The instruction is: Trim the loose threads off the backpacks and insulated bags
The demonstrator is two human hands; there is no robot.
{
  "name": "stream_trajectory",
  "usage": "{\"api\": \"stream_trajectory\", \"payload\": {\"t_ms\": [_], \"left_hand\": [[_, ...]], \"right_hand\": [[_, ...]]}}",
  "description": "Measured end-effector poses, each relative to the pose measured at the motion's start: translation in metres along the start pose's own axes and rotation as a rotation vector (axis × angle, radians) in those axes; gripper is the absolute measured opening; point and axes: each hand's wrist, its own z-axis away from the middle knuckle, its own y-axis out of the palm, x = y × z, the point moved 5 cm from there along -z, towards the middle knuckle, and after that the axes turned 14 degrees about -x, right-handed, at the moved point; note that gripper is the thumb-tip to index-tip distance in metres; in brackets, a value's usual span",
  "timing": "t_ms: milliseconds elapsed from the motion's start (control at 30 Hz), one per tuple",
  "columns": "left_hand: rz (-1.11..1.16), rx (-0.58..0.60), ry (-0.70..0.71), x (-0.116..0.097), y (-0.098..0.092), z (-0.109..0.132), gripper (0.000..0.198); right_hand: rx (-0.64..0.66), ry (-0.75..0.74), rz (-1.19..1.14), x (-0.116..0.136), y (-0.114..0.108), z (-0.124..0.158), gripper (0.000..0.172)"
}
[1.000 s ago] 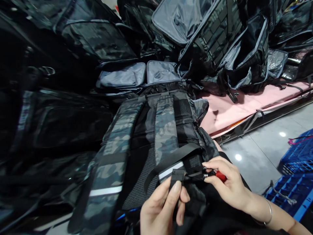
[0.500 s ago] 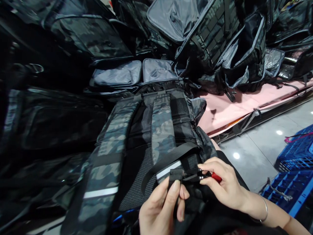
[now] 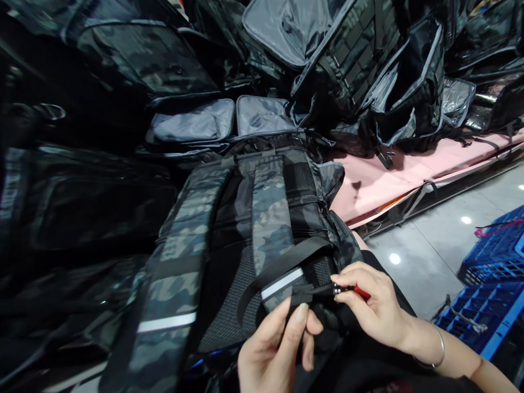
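A camouflage backpack (image 3: 270,218) lies with its padded shoulder straps and black mesh back upward. My left hand (image 3: 282,346) pinches the folded end of a black webbing strap (image 3: 302,295) between thumb and forefinger, beside a white reflective band (image 3: 282,284). Between the fingers of my right hand (image 3: 379,305) is a small pair of snips (image 3: 361,292) with a red handle. Their dark blades point left and look closed together, close to the strap end. Whether the blades touch the webbing I cannot tell. The strap loops up across the shoulder strap.
Several more dark camouflage bags stand around, some unzipped with grey lining (image 3: 264,115) showing. Pink sheeting (image 3: 380,174) covers a surface at the right. Blue plastic crates (image 3: 487,311) stand on the tiled floor (image 3: 434,245) at the lower right.
The snips' blades have gone from spread to closed together. My left hand has shifted slightly right, and the strap end has tilted and turned toward the snips.
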Motion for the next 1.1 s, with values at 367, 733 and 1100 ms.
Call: {"api": "stream_trajectory", "payload": {"t_ms": [367, 733, 1100], "left_hand": [[-0.023, 0.016, 0.025, 0.0040, 0.0012, 0.0030, 0.021], [-0.105, 0.025, 0.089, 0.0031, 0.0007, 0.0028, 0.021], [-0.056, 0.038, 0.045, 0.0041, 0.0003, 0.0084, 0.021]], "right_hand": [[0.084, -0.023, 0.034, 0.0070, 0.0030, -0.0085, 0.021], [0.027, -0.040, 0.051, 0.0048, -0.0038, -0.0088, 0.015], [0.074, -0.051, 0.007, 0.0064, -0.0036, -0.0100, 0.018]]}}
